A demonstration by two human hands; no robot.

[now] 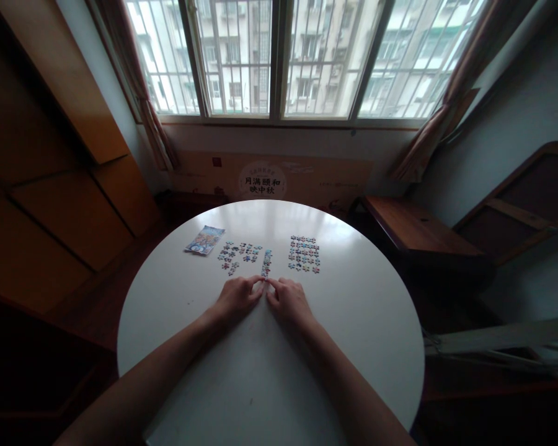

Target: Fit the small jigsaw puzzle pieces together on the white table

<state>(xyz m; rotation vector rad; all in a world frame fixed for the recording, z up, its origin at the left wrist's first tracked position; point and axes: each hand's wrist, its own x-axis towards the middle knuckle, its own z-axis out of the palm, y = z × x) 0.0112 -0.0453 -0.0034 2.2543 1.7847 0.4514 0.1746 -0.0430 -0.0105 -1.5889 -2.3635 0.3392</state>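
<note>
A narrow upright strip of joined jigsaw puzzle pieces [266, 262] lies at the middle of the white table. At its near end, my left hand [240, 294] and my right hand [288, 297] meet from either side. Their index fingertips and thumbs close in on a small puzzle piece [265, 279], mostly covered by the fingers. Left of the strip, several loose puzzle pieces [248, 252] are scattered in a cluster. To the right, more pieces [304, 253] are laid out in rough rows.
A colourful picture sheet or packet [205, 240] lies at the table's left. The round white table [260, 384] has a curved edge. Beyond it are a printed cardboard panel [316, 179] under the barred window, a wooden bench [409, 226] at right and wooden cabinets [69, 204] at left.
</note>
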